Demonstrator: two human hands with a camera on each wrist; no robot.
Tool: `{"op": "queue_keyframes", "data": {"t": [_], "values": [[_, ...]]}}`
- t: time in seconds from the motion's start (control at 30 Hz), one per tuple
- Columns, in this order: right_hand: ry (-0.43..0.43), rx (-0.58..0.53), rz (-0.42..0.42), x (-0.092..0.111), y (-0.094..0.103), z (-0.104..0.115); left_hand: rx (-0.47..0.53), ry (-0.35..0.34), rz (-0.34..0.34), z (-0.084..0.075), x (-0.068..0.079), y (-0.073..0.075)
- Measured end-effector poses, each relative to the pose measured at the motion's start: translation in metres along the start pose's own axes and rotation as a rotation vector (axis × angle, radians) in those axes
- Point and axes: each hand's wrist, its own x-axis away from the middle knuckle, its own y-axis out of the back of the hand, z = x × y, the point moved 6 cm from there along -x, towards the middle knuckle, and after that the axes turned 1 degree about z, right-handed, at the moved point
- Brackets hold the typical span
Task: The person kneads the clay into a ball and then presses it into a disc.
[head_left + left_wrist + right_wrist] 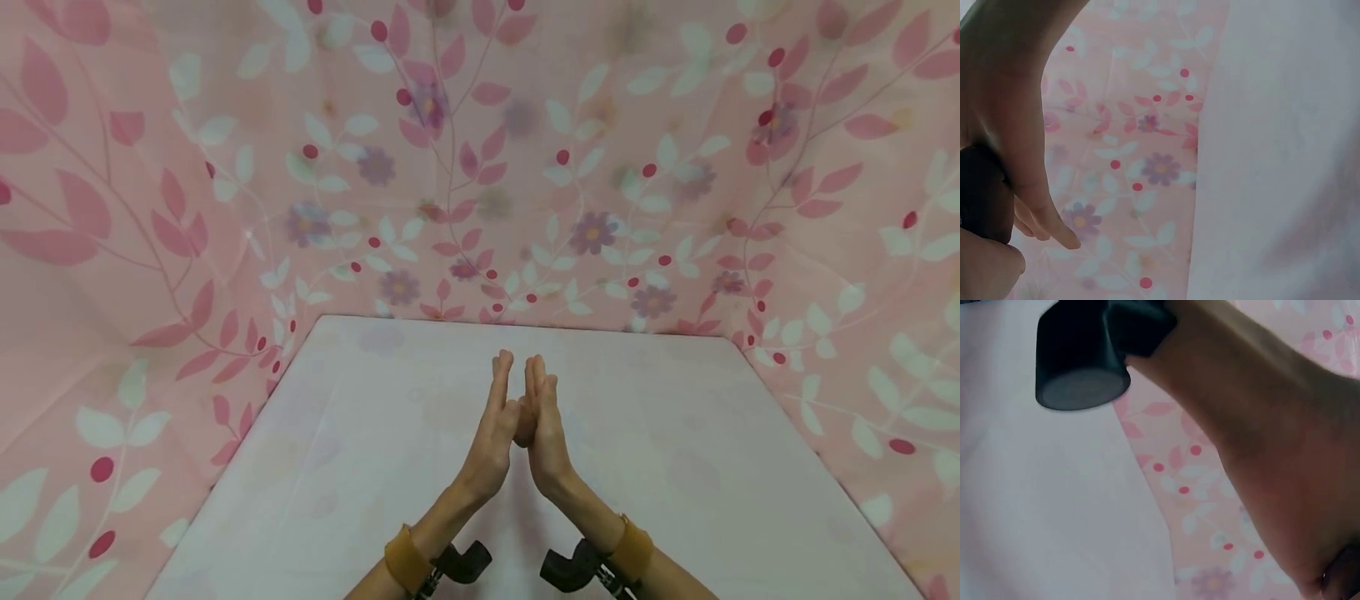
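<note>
Your fingers point up, mostly straight and close together on the left hand [491,446] and right hand [548,442], opposing tips just apart. A small dark thing [523,432] sits between your palms, too shaded to identify; even palm pressure above the white table [360,433] should steady it.

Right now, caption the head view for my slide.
Left hand and right hand with a small brown object between them over a white tabletop, floral fabric behind.

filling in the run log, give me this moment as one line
left hand: fingers extended | right hand: fingers extended | dark rounded object: between hands, partly hidden | white table: below hands
</note>
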Motion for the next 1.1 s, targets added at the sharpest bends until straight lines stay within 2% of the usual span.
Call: {"op": "queue_keyframes", "data": {"t": [0.37,0.57,0.8,1.1], "values": [[-0.008,-0.001,-0.019,-0.012,0.012,-0.008,-0.013,-0.044,0.049,-0.019,0.007,-0.013],[-0.032,-0.059,0.060,-0.011,0.009,-0.019,-0.046,-0.078,0.074,-0.029,0.005,-0.016],[-0.031,-0.019,0.091,-0.005,0.004,-0.028,-0.084,-0.074,0.048,-0.027,0.002,-0.011],[-0.023,0.009,0.125,0.001,0.000,-0.027,-0.094,-0.071,0.051,-0.016,-0.002,-0.008]]}}
